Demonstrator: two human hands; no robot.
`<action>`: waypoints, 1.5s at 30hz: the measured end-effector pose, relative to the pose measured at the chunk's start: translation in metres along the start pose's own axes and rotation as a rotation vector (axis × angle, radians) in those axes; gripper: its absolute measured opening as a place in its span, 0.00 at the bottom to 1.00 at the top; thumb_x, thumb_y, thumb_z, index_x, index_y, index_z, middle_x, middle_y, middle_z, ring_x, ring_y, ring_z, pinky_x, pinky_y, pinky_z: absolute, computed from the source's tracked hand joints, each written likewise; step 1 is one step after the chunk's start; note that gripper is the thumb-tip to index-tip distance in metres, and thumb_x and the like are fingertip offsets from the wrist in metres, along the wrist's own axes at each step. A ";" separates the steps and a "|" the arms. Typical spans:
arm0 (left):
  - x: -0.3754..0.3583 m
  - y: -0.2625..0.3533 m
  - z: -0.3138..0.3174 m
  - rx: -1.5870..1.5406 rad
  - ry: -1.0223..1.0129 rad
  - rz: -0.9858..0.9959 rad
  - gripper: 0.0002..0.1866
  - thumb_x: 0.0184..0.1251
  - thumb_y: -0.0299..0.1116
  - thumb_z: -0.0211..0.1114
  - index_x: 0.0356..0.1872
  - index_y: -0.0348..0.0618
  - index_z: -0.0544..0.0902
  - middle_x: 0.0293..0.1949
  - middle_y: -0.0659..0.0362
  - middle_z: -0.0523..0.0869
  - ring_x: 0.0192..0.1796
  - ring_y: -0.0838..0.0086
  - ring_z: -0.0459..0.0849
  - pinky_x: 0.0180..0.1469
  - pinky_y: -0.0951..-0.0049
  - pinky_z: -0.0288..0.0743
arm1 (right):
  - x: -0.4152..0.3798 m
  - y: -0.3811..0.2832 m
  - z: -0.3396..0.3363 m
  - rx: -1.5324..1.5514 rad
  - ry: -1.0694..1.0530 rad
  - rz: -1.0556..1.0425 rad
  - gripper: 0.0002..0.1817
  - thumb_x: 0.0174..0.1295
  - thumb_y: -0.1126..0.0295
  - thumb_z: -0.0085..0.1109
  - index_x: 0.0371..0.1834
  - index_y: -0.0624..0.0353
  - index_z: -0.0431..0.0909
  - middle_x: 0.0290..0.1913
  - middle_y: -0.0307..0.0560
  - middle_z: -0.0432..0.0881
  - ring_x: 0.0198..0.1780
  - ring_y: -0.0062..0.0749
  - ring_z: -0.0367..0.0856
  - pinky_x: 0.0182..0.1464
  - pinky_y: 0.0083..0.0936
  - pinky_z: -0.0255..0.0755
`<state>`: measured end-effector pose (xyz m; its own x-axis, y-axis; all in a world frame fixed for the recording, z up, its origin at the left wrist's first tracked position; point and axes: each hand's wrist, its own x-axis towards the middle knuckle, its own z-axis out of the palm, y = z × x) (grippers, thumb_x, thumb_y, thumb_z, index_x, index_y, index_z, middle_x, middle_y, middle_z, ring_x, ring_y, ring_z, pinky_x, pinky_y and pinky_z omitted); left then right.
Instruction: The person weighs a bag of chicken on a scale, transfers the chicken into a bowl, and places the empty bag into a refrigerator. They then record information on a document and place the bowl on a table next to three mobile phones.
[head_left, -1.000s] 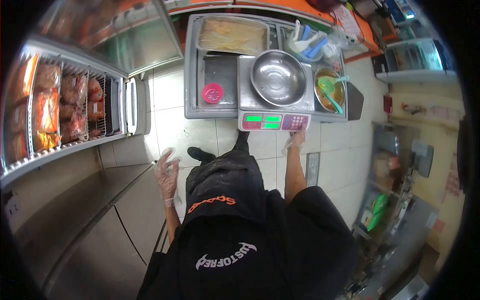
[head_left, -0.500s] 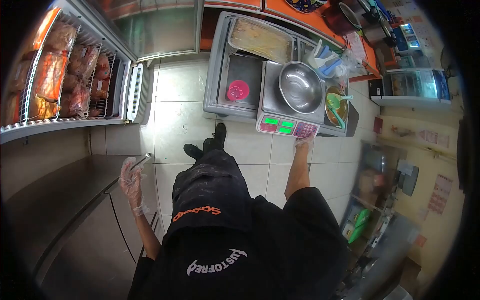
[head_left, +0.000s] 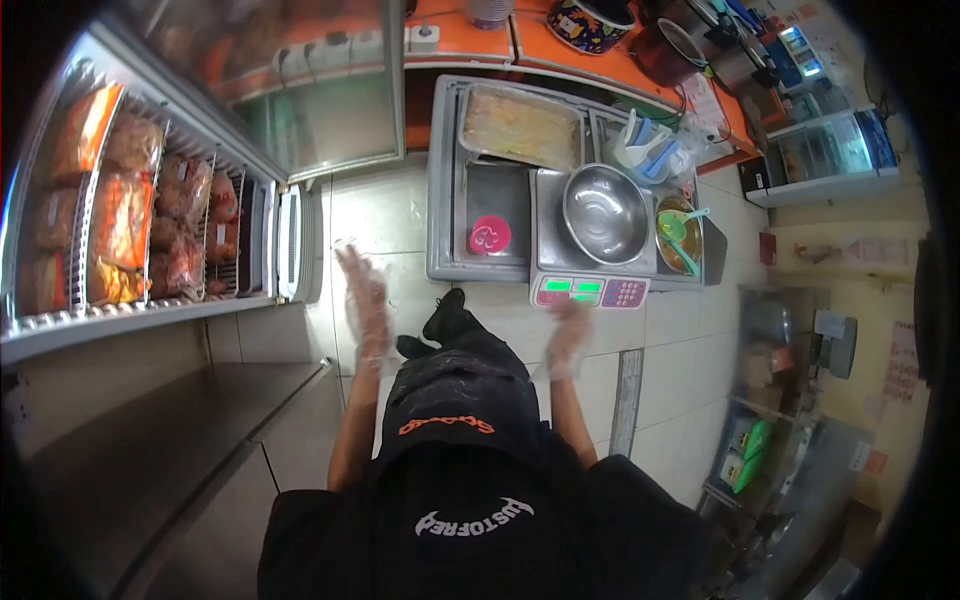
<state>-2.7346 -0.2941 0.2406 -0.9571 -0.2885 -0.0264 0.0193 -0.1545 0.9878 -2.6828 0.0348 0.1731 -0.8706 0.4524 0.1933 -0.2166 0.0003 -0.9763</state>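
My left hand (head_left: 366,305), in a clear plastic glove, is raised over the floor left of my shoes with its fingers stretched out and nothing in it. My right hand (head_left: 569,335), gloved too, hangs just in front of the digital scale (head_left: 600,291); motion smears its fingers. The scale has a pink panel with green displays, partly covered by that hand. On the scale's plate rests a steel bowl (head_left: 606,214) with nothing seen inside. To its left lies a round pink item (head_left: 490,235) on the grey cart (head_left: 438,200).
An open fridge (head_left: 150,310) holds bagged meat on wire racks at the left. A wrapped tray (head_left: 522,128) sits at the cart's back. Right of the bowl, a pan (head_left: 684,255) holds green utensils. A steel counter (head_left: 150,430) runs along the lower left.
My right hand has come away from the scale's keypad toward me. My left hand has left the steel counter's edge and moved right and forward. My view has shifted.
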 end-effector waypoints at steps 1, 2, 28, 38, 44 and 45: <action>0.015 0.008 0.024 -0.108 -0.057 -0.074 0.51 0.65 0.65 0.54 0.76 0.61 0.31 0.78 0.56 0.36 0.78 0.50 0.40 0.73 0.38 0.43 | 0.003 -0.023 0.032 -0.331 -0.244 0.085 0.19 0.73 0.55 0.41 0.33 0.58 0.74 0.33 0.45 0.80 0.39 0.28 0.77 0.43 0.28 0.70; 0.026 0.017 0.049 -0.214 -0.117 -0.153 0.50 0.66 0.64 0.54 0.76 0.66 0.30 0.78 0.57 0.33 0.78 0.52 0.37 0.72 0.36 0.42 | 0.013 -0.039 0.069 -0.085 -0.535 0.076 0.14 0.70 0.59 0.52 0.38 0.59 0.76 0.34 0.46 0.80 0.40 0.31 0.79 0.44 0.29 0.72; 0.199 0.057 -0.059 -0.460 0.222 -0.061 0.49 0.68 0.38 0.64 0.76 0.66 0.34 0.76 0.52 0.45 0.72 0.55 0.64 0.59 0.45 0.75 | 0.120 -0.089 0.365 -0.558 -1.300 -0.052 0.20 0.64 0.50 0.58 0.42 0.58 0.80 0.36 0.47 0.84 0.40 0.36 0.83 0.46 0.31 0.74; 0.205 0.105 -0.294 -0.427 0.353 0.377 0.38 0.69 0.62 0.49 0.74 0.58 0.52 0.74 0.53 0.56 0.70 0.47 0.65 0.67 0.41 0.62 | -0.033 -0.040 0.565 0.042 -1.839 -0.324 0.15 0.66 0.58 0.52 0.35 0.58 0.81 0.33 0.53 0.81 0.36 0.45 0.80 0.43 0.39 0.73; 0.248 0.068 -0.295 -0.388 0.455 0.054 0.30 0.69 0.53 0.52 0.64 0.42 0.66 0.58 0.44 0.76 0.61 0.48 0.74 0.61 0.43 0.69 | 0.007 -0.037 0.553 -0.165 -1.890 0.100 0.15 0.63 0.59 0.53 0.31 0.60 0.81 0.29 0.48 0.84 0.33 0.32 0.82 0.37 0.31 0.74; 0.254 0.056 -0.288 -0.089 0.341 0.111 0.27 0.68 0.49 0.54 0.61 0.42 0.69 0.53 0.47 0.80 0.57 0.50 0.77 0.61 0.45 0.68 | 0.014 -0.037 0.536 -0.190 -1.821 0.080 0.15 0.63 0.61 0.53 0.30 0.61 0.80 0.27 0.45 0.83 0.30 0.29 0.81 0.36 0.30 0.74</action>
<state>-2.8937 -0.6479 0.2450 -0.7967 -0.6042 0.0158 0.1568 -0.1815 0.9708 -2.9241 -0.4369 0.2645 -0.2452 -0.9618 -0.1220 -0.2209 0.1780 -0.9589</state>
